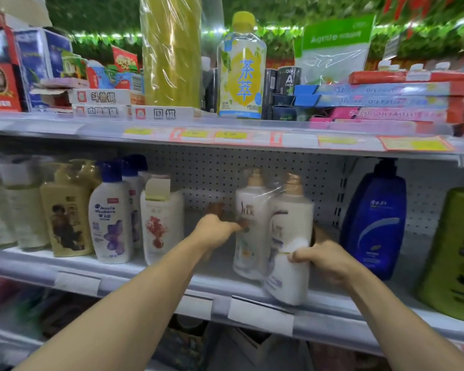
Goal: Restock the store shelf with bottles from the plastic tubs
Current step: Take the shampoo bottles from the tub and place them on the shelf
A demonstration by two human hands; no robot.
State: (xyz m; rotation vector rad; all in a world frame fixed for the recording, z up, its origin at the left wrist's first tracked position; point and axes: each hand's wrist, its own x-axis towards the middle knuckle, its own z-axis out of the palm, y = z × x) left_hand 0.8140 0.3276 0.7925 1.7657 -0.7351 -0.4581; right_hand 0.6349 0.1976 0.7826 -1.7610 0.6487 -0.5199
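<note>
right hand point(323, 259) curled round the near side of the wrapped twin-pack of white bottles point(272, 236), left hand point(216, 230) gripping its far-left side; pack upright at the shelf point(145, 274) front edge, between red-flowered bottle point(160, 223) and blue bottle point(375, 223).

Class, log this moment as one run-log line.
left hand: grips twin-pack | right hand: grips twin-pack | twin-pack: on middle shelf

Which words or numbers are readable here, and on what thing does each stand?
"茶萃": tea bottle, top shelf.
"SLEK": wrapped twin bottles, gripped by left hand and right hand.
"围棋": white game box.
"36", "24": flat crayon boxes.
Price tags: too blurred.
</note>
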